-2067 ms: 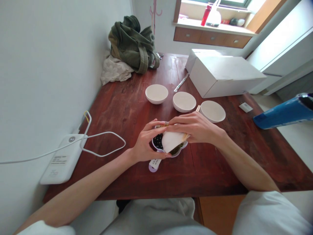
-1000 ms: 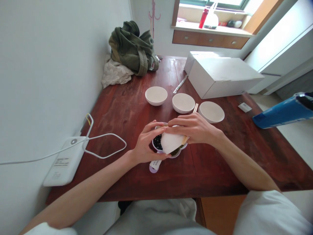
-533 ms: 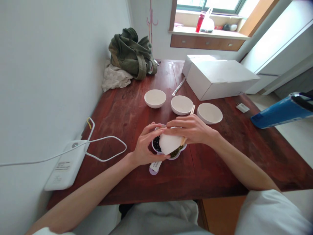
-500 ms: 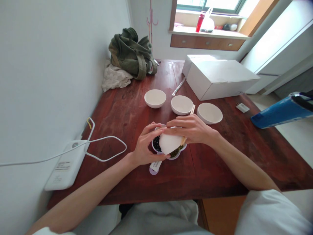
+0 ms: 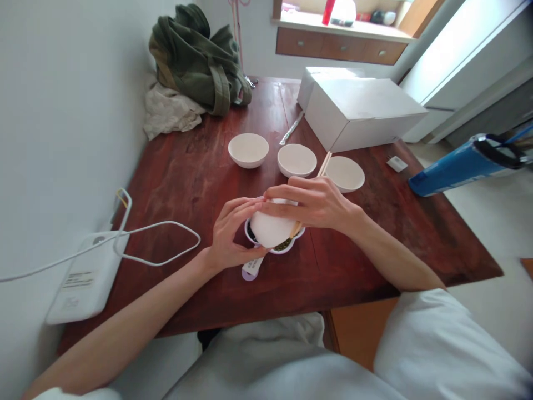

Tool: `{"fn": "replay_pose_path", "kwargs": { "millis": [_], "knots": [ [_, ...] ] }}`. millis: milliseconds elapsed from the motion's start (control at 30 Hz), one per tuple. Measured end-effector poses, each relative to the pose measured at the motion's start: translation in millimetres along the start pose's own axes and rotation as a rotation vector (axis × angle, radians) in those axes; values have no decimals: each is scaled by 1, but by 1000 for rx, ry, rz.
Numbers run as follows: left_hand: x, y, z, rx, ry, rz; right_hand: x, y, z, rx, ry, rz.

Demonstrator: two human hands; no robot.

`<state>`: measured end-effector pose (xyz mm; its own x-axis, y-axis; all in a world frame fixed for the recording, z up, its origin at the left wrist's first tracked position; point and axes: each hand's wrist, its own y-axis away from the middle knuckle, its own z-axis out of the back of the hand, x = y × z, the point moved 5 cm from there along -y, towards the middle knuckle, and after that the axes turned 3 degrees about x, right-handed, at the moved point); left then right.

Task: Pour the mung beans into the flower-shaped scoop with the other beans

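One round white bowl [image 5: 272, 229] is tipped over the lilac scalloped dish [image 5: 283, 251]. The fingers of the left hand [image 5: 231, 236] are widely parted, clasping the bowl's side; those of the right hand [image 5: 314, 204] close over its upper part and around slim wooden chopsticks [image 5: 325, 165]. Beyond the dish, three white bowls [image 5: 297, 160] stand on the dark-red wooden worktop [image 5: 195, 183].
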<state>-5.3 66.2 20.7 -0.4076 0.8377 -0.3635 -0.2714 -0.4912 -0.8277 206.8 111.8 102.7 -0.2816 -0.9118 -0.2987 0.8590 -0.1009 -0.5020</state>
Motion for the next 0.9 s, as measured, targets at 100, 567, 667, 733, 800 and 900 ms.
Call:
{"fn": "replay_pose_path", "kwargs": {
  "millis": [100, 567, 667, 733, 800, 900],
  "knots": [
    [4, 5, 0, -28, -23, 17, 4, -2, 4, -1, 75, -22],
    [17, 5, -11, -243, 553, 201, -6, 4, -7, -181, -64, -171],
    [11, -4, -7, -279, 632, 238, -4, 2, -5, -221, -122, -177],
    [11, -7, -5, -298, 648, 302, -3, -1, -7, -236, -157, -171],
    [12, -6, -2, -328, 618, 359, -1, -4, -9, -240, -175, -162],
    [19, 0, -1, -394, 539, 428, -4, -9, -9, -247, -173, -158]
  ]
}}
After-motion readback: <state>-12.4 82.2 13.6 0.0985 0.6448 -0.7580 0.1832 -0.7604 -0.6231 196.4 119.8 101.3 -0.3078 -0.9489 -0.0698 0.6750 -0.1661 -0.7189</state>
